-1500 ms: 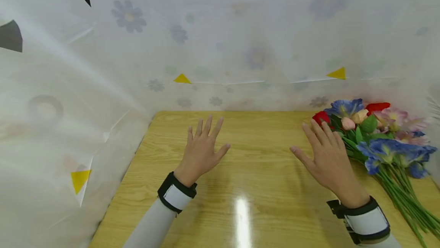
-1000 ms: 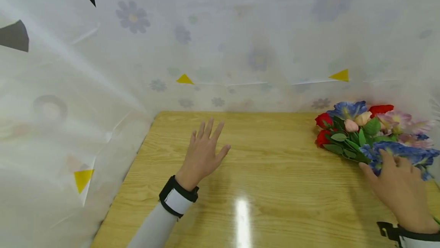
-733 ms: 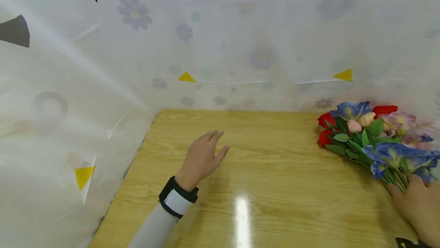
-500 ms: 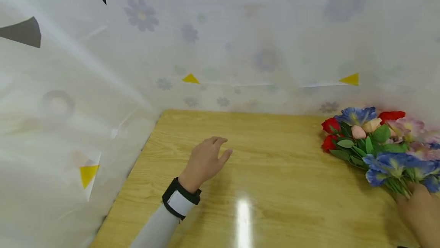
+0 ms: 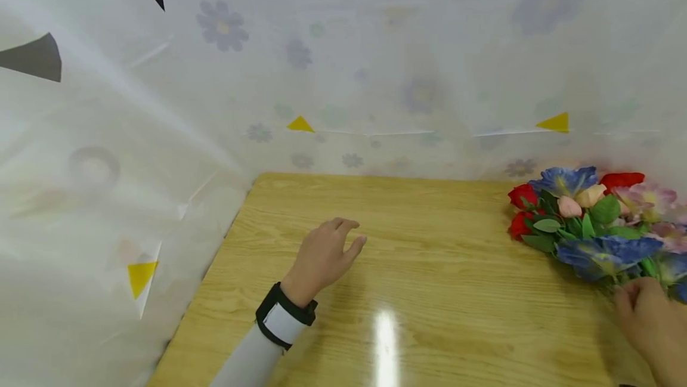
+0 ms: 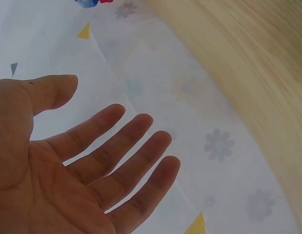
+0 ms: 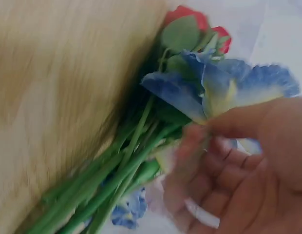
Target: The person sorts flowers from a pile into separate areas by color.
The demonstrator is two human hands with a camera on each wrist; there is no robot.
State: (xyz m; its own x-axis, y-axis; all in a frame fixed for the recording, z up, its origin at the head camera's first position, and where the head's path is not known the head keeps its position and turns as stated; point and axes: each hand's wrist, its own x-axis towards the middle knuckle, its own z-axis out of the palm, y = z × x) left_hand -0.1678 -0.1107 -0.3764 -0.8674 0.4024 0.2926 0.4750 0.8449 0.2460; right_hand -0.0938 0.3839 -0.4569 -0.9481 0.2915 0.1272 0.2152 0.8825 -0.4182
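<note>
At the right of the table lies a bunch of artificial flowers, with red roses [image 5: 522, 196], peach buds, pink blooms [image 5: 646, 199] and blue irises. My right hand [image 5: 652, 324] pinches one blue iris [image 5: 606, 254] between thumb and forefinger, just under its bloom. The right wrist view shows that pinch below the blue and yellow petals [image 7: 229, 90], with the other fingers loosely bent. Green stems [image 7: 117, 180] run beside the hand. My left hand [image 5: 321, 256] hovers over the table's left half, holding nothing; its fingers [image 6: 136, 170] are relaxed and spread.
The wooden table [image 5: 429, 232] has a bright reflection near its front. White sheeting [image 5: 376, 65] with printed flowers rises behind it and along its left side. Yellow triangles [image 5: 554, 123] mark the sheeting.
My right hand has moved right to the bunch, reached its stems and taken the blue iris, whose bloom has shifted left. The left hand's fingers have bent from their straight spread.
</note>
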